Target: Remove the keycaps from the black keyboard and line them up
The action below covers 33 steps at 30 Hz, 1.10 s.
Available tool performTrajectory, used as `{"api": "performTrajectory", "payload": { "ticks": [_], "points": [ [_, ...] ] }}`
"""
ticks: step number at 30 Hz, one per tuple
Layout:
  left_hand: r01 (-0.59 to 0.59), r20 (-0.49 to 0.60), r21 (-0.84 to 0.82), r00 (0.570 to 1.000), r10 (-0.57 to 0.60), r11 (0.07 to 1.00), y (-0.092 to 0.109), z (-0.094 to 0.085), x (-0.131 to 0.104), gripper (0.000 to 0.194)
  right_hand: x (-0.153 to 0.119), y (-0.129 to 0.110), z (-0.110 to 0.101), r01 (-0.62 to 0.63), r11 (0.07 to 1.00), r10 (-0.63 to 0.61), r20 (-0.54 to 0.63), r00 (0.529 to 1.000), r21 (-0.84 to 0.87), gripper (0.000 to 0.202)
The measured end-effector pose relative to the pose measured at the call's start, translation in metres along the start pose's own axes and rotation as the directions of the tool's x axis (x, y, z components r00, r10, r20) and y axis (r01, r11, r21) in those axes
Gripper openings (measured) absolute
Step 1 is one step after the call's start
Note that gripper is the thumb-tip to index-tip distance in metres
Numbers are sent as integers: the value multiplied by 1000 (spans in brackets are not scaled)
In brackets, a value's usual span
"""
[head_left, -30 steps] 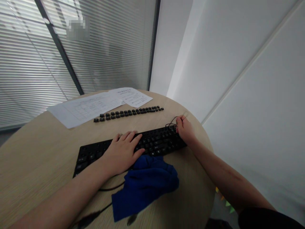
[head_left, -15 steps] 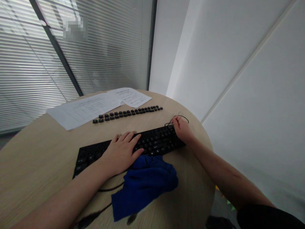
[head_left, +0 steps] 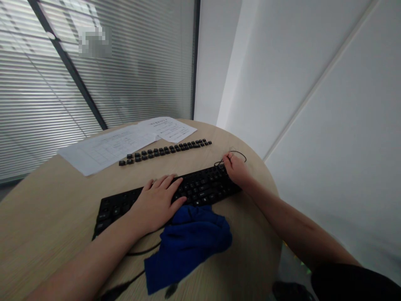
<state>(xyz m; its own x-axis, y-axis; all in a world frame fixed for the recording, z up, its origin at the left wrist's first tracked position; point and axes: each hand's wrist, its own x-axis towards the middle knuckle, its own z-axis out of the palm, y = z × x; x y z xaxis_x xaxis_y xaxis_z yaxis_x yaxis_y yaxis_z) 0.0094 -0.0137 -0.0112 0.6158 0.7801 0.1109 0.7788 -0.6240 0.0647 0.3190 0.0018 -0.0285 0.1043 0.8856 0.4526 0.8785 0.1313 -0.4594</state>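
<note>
Clearly, no brand can be read anywhere: the legends on the black keyboard (head_left: 200, 186) are too small, and so is the print on the two overlapping sheets of paper (head_left: 171, 128) beyond the left fingers, though one shows a ruled grid and the other a heading over lines. The left hand (head_left: 153, 207) lies with its fingers spread well apart, palm down across the keyboard's middle. At the keyboard's far right corner, the fingers of the right hand (head_left: 239, 170) are pinched together on a thin dark cord (head_left: 245, 157); fine wires (head_left: 232, 148) stick up just past their tips. Between the left fingers and the sheets, loose keycaps (head_left: 165, 149) sit in two rows on the counter (head_left: 62, 200). Just nearer than the left thumb is a crumpled blue cloth (head_left: 194, 242), with a black cable (head_left: 147, 251) running out from its left side, below the left wrist.

Compared with a second ago, the right fingertips have tipped leftward, and the cord now arcs out on their right. Keycaps, sheets and cloth lie as before, as does the left hand.
</note>
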Motion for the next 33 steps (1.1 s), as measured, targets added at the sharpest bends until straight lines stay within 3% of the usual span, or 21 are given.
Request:
{"api": "performTrajectory", "payload": {
  "ticks": [15, 23, 33],
  "points": [
    [2, 20, 28, 1000, -3, 1000, 0, -3, 0, 63, -2, 0, 0, 52, 999, -52, 17, 999, 4, 26],
    [21, 65, 23, 998, -22, 1000, 4, -9, -1, 63, -3, 4, -4, -40, 993, 38, 23, 999, 112, 30],
    [5, 41, 18, 999, -5, 1000, 2, -4, -2, 63, -2, 2, -5, -120, 976, 119, 16, 993, 180, 28]
  ]
}}
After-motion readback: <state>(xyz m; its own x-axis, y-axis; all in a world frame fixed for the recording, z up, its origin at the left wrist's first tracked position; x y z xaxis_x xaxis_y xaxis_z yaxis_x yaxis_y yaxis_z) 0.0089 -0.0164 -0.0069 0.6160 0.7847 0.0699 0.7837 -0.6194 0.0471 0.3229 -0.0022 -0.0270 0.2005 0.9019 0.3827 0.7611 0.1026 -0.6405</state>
